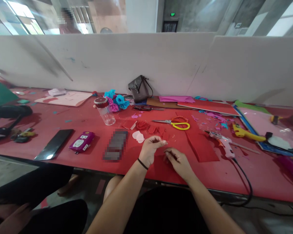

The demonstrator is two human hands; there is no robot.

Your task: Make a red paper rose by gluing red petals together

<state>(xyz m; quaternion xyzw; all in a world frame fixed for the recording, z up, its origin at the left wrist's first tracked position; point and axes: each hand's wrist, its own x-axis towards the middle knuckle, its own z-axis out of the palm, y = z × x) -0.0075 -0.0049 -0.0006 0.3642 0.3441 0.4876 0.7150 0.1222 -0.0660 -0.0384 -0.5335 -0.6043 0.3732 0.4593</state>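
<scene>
My left hand [148,150], with a dark band at its wrist, is above the red table near its front edge. Its thumb and fingers are pinched together; whatever they hold is too small to make out. Close by on the right, my right hand [180,163] has its fingertips curled in a pinch, and anything between them is hidden. Just beyond the fingers lie curled red paper strips [156,130]. Pale pink paper petals [138,136] rest left of my left hand. Scissors [179,125] with yellow handles lie farther back, and a folded red paper sheet [206,150] is to the right.
A pink-and-white glue gun [223,143] with a cord lies right, near a yellow glue gun [246,132]. Leftward are a blurred dark rectangle [116,145], a purple box [82,142] and a clear jar [106,113]. Paper flowers [117,100] and a bag [139,89] stand behind.
</scene>
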